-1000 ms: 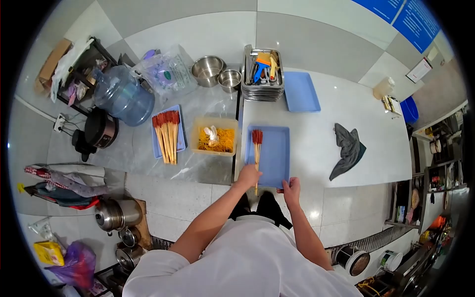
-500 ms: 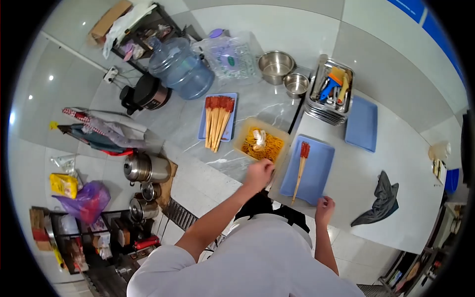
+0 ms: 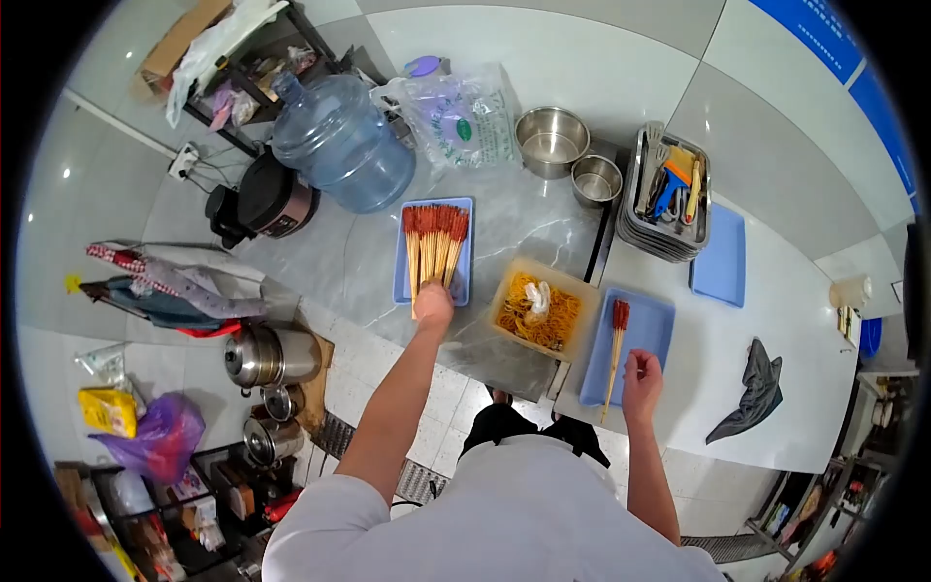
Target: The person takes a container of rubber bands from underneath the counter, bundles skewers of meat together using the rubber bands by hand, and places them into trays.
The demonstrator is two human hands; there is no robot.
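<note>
Red-tipped wooden skewers [image 3: 436, 231] lie side by side in a blue tray [image 3: 400, 289] on the grey marble counter. My left hand [image 3: 433, 303] is at the lower ends of their sticks, fingers closed on them, partly hidden by the hand's back. To the right, a second blue tray [image 3: 648, 308] holds a few more red-tipped skewers [image 3: 618, 335]. Over that tray's right side is my right hand [image 3: 641, 378], its fingers curled in with nothing visible in them. Between the trays stands a plastic container [image 3: 504, 315] of yellow-orange shreds [image 3: 545, 325] with a white bundle on top.
Behind the trays stand a large water bottle [image 3: 344, 145], two steel bowls [image 3: 551, 141] and stacked metal trays with utensils [image 3: 669, 189]. Another blue tray [image 3: 718, 257] and a grey cloth [image 3: 752, 393] lie on the white table. A gap [image 3: 601, 242] separates the two surfaces.
My left hand has moved left from the shred container to the skewers in the left tray. My right hand has risen from the right tray's near corner to over its right side.
</note>
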